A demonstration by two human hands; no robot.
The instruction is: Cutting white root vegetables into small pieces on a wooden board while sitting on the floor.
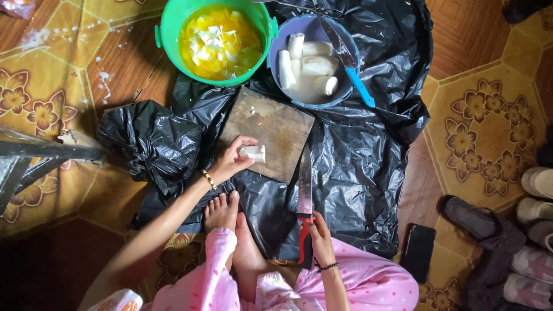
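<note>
Tiled floor (484,109) — left hand (230,161) pinching white chunk (253,152) | right hand (319,239) clamped on knife (303,196)

The floor (484,34) is covered in patterned vinyl: yellow-ochre hexagons printed with brown flowers, set among reddish wood-grain panels. A flowered hexagon (489,124) lies at three o'clock, another (34,106) at nine o'clock. White crumbs and smears (103,78) dust the floor toward eleven o'clock. A large black plastic sheet (368,155) is spread over the middle, crumpled at its edges, with a bunched black bag (155,144) just beside it at nine o'clock. A dark metal frame (34,155) juts in from the left edge. Sandals and shoes (507,230) crowd the four o'clock corner. Daylight is soft and even, dimmer toward seven o'clock.
</note>
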